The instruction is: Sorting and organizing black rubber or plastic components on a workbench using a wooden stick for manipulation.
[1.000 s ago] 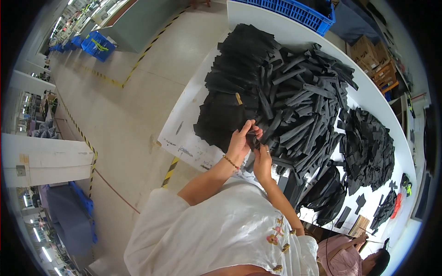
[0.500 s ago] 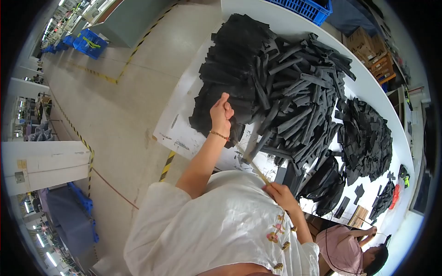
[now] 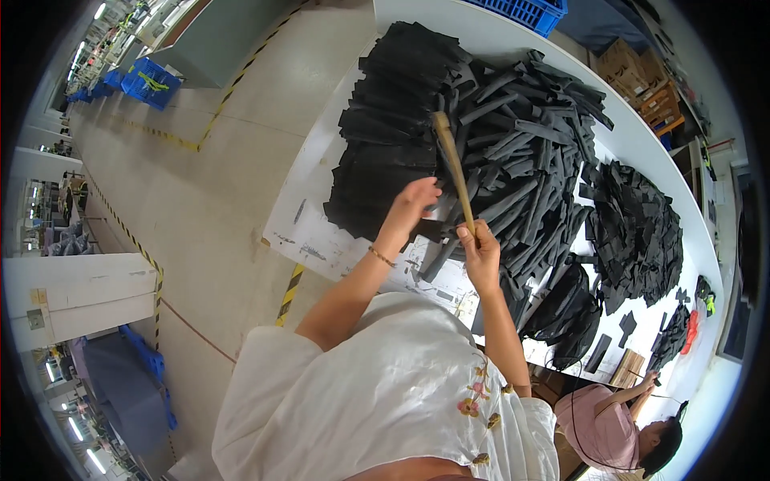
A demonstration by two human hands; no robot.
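Note:
My right hand point(image 3: 481, 258) is closed round the lower end of a long, flat, tan stick point(image 3: 455, 168), which looks wooden. The stick points up and away over the black pieces. My left hand point(image 3: 414, 210) is beside the stick, fingers loosely bent and a little apart, with nothing visible in them; slight blur softens it. Under and beyond it lie flat black strips point(image 3: 385, 144) in overlapping rows. Right of the stick is a heap of dark grey, narrow folded or rolled pieces point(image 3: 517, 148). One such piece point(image 3: 437, 260) lies near my wrists.
The white table point(image 3: 293, 224) has a raised rim. Farther right are a pile of black cut pieces point(image 3: 638, 236) and a black plastic bag point(image 3: 561, 313). A co-worker in pink point(image 3: 597, 425) works at lower right. A blue crate point(image 3: 529, 12) stands beyond the far rim.
My right hand has moved up and forward, swinging the stick upright over the pieces. My left hand has come down and right toward the stick, its fingers loosening.

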